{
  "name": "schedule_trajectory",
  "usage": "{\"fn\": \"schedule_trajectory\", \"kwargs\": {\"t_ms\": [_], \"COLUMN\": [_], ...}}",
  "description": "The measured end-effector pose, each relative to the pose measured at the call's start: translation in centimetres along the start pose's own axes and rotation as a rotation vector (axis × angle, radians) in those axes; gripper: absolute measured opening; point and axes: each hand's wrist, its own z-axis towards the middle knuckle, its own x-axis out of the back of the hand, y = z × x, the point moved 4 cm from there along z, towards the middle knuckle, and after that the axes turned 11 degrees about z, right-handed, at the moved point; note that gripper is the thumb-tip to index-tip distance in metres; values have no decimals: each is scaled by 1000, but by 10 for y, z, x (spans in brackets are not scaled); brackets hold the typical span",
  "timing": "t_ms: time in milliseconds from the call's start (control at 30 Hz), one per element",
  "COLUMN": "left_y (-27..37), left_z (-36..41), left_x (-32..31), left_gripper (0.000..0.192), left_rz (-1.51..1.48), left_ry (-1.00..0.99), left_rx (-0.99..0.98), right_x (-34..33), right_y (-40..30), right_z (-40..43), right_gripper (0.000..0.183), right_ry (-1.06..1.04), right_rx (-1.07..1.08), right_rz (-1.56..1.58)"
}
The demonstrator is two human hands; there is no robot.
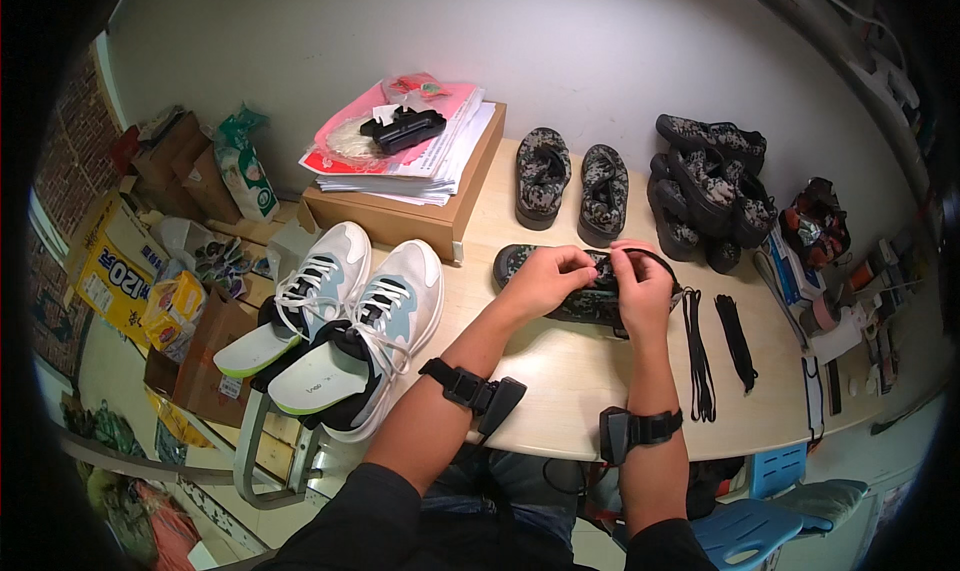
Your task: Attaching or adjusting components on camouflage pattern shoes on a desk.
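A camouflage-patterned shoe (589, 306) lies on the light wooden table in front of me, with the toe of another one (513, 262) just behind it. My left hand (553, 272) pinches a black shoelace over the shoes, thumb against index finger. Close to its right, my right hand (641, 278) grips the same black lace (651, 255), which loops over its knuckles. The lace's path between my fingers is partly hidden. Two bundles of black laces, one looser (699, 353) and one tighter (735, 342), lie right of my right hand.
Two camouflage shoes (541, 177) (604, 196) stand behind my hands. A pile of similar shoes (709, 188) is at the back right. White sneakers (405, 293) with insoles are at the left, before a cardboard box (390, 222) bearing papers. A blue chair (750, 530) is lower right.
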Motion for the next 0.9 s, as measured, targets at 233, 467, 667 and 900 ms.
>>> {"fn": "schedule_trajectory", "kwargs": {"t_ms": [233, 467, 667, 900], "left_y": [1, 0, 0, 1], "left_z": [0, 0, 1, 0], "left_x": [0, 1, 0, 1], "left_gripper": [13, 12, 16, 17], "left_rz": [-12, 3, -14, -33], "left_ry": [19, 17, 18, 22], "left_rx": [-39, -11, -17, 7], "right_x": [-11, -6, -10, -11], "right_y": [-14, -5, -10, -11], "right_z": [-4, -2, -4, -5], "right_gripper": [12, 13, 12, 14], "right_ry": [-143, -86, -168, -156], "right_rx": [52, 17, 73, 69], "right_rz": [-174, -127, -210, -212]}}
